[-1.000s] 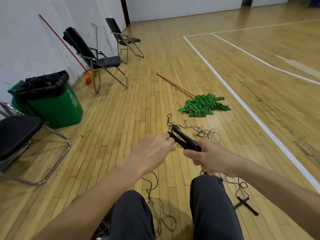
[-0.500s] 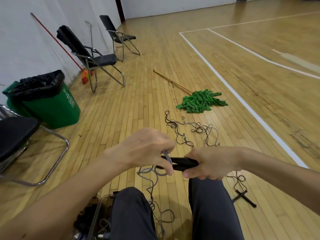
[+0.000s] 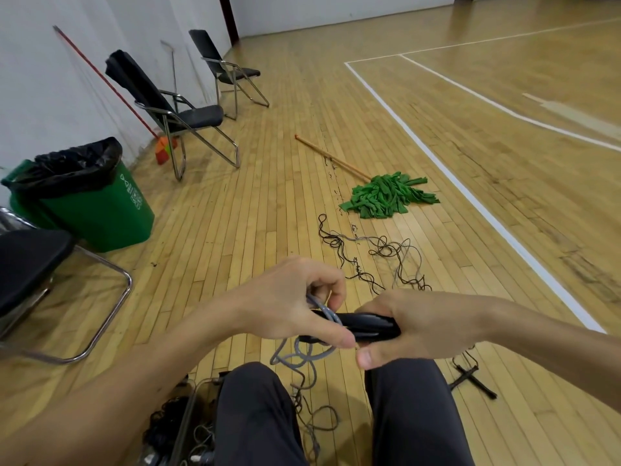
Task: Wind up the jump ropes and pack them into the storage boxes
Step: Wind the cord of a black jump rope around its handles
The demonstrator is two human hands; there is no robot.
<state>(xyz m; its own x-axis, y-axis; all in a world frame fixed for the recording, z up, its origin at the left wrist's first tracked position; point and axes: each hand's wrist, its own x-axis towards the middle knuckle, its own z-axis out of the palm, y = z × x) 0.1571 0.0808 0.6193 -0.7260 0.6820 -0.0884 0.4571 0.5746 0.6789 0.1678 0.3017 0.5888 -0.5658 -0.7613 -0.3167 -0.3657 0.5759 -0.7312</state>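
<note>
The black handles (image 3: 366,326) are seen lowered from a forward-tilted pose and are now held level above the knees (image 3: 258,375), long axis left to right, cord end pointing left. They are clasped in the right grip (image 3: 420,327). The grey cord (image 3: 324,311) is pinched by the left grip (image 3: 292,301) at that end and drawn over them, so winding is judged begun.

Black handles (image 3: 369,326) wound with a grey cord (image 3: 304,356) are seen at centre. A green mop head (image 3: 386,196) is shown at one o'clock, a green bin (image 3: 100,213) lined with black at nine, and white lines (image 3: 470,198) on the yellow planked floor (image 3: 252,213) at two.
</note>
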